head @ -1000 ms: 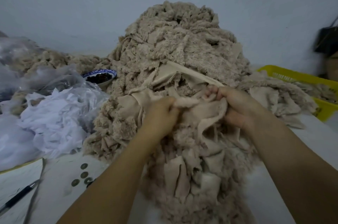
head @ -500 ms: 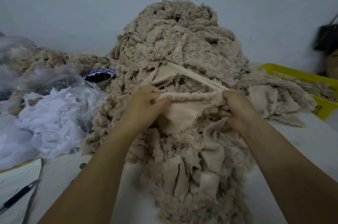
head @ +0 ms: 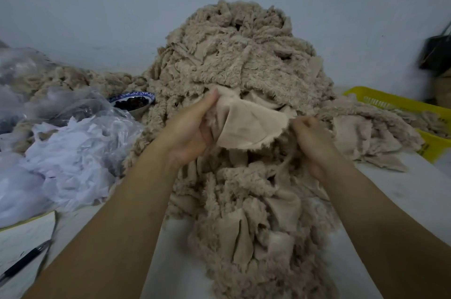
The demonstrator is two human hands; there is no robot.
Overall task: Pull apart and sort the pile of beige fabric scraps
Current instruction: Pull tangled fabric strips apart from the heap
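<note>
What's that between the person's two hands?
A flat beige scrap, seen in the head view: the left hand grips one end, the right hand pinches the other, in front of the big pile.

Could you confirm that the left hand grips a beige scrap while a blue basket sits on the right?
Not quite: the head view shows the basket is yellow, not blue. The left hand does grip a beige scrap.

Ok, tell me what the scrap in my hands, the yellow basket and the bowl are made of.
Scrap: seemingly fleece, smooth matte backing, fuzzy pile along its frayed edge. Yellow basket: likely moulded plastic, slotted wall. Bowl: probably glazed ceramic, blue-and-white patterned rim.
</note>
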